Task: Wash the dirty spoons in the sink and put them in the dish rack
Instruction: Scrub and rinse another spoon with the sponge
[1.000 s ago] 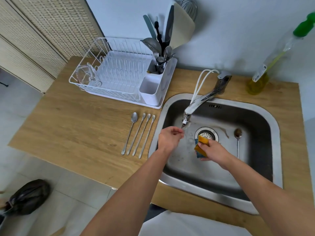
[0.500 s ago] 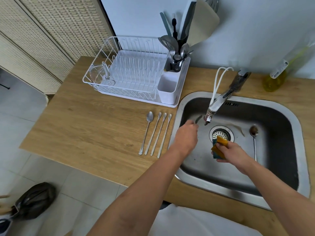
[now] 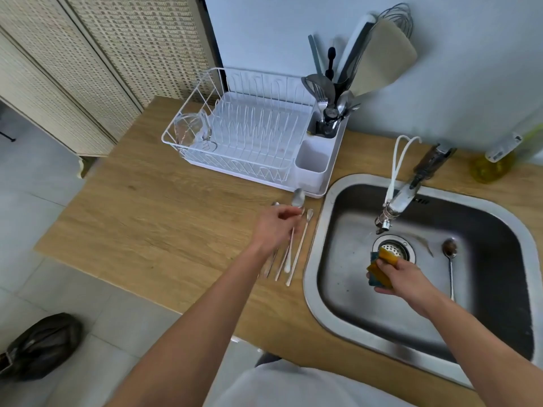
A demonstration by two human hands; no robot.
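Note:
My left hand (image 3: pixel 274 229) hovers over the wooden counter, pinching a long-handled spoon (image 3: pixel 298 198) whose bowl points toward the dish rack (image 3: pixel 249 121). Under it, a few clean-looking spoons (image 3: pixel 299 249) lie side by side, just left of the sink (image 3: pixel 311 274). My right hand (image 3: pixel 402 279) grips a yellow and blue sponge (image 3: pixel 382 267) over the basin near the drain (image 3: pixel 393 248). One dirty spoon (image 3: pixel 449 251) with a brown-stained bowl lies on the sink floor to the right of the drain.
The faucet (image 3: pixel 402 198) reaches over the basin and a thin stream of water runs from it. The rack's caddy holds upright utensils (image 3: pixel 332 113), and a glass (image 3: pixel 191 130) sits at its left end. A soap bottle (image 3: pixel 490 165) stands at the back right.
My left hand has carried a spoon from under the faucet leftward, out of the sink and over the row of spoons on the counter. My right hand kept the sponge by the drain.

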